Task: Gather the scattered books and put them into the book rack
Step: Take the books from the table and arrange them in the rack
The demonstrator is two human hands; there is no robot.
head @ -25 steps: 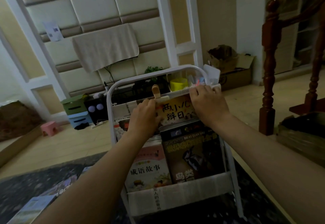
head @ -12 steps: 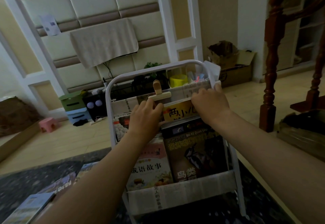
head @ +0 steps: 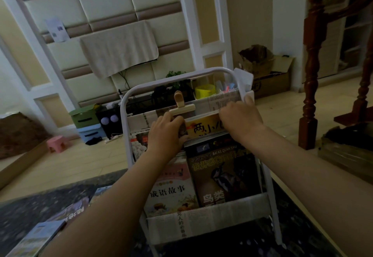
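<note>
A white metal book rack (head: 124, 115) stands in front of me, its tiers lined with newspaper. A yellow book (head: 203, 128) sits in the upper tier, with only its top strip showing. My left hand (head: 164, 135) grips the book's left edge just below a wooden clip (head: 181, 108). My right hand (head: 240, 122) curls over its top right edge against the newspaper lining. The lower tier holds a pink-and-white book (head: 171, 193) and a dark bird book (head: 224, 168). More books (head: 32, 236) lie on the dark rug at the lower left.
A wooden stair post (head: 310, 71) rises at the right, with a dark bundle (head: 347, 143) on the floor beside it. Cardboard boxes (head: 266, 71) sit against the back wall. Green and blue boxes (head: 86, 121) and a pink stool (head: 57, 143) are at the back left.
The yellow book has sunk deeper into the upper tier, so less of its cover shows. Both hands have moved down with it.
</note>
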